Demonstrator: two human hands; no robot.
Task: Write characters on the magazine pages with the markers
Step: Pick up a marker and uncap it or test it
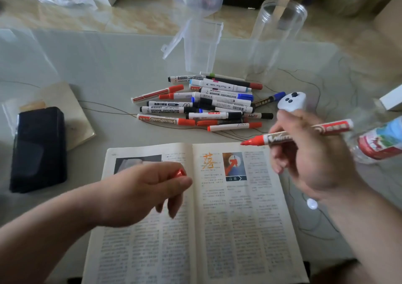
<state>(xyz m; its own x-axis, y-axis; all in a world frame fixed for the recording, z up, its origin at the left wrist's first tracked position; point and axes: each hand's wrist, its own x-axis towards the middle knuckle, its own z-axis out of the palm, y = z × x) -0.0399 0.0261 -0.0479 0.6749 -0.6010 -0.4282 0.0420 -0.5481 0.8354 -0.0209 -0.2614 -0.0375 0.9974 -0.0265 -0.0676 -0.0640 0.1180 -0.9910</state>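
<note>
A pale grey-green table (108, 55) fills the view, with tiled floor beyond its far edge. At nine o'clock a black case (39, 149) lies on a tan notebook (76, 114).

The left hand (148, 188) hovers over the left page at about seven o'clock, its fingers curled. Thumb and forefinger pinch a red cap (180, 173), and the other fingers hang bent below it.

The magazine (195, 218) lies open and flat at six o'clock, its spine running away from the viewer. Both pages carry dense printed columns. One large orange character (208, 161) is drawn at the top of the right page, beside a small picture with a red arrow.

Just past the magazine, near centre, a loose pile of markers (200, 105) lies on the table, capped in red, blue and black. Clear plastic containers (202, 44) stand at twelve o'clock.

The right hand (309, 153), at three o'clock, grips an uncapped red marker (280, 138). Its tip points left, raised just above the top edge of the right page. A white button device (291, 101) sits at the fingertips; whether the hand holds it is unclear. A red-labelled bottle (378, 140) lies at the right edge.
</note>
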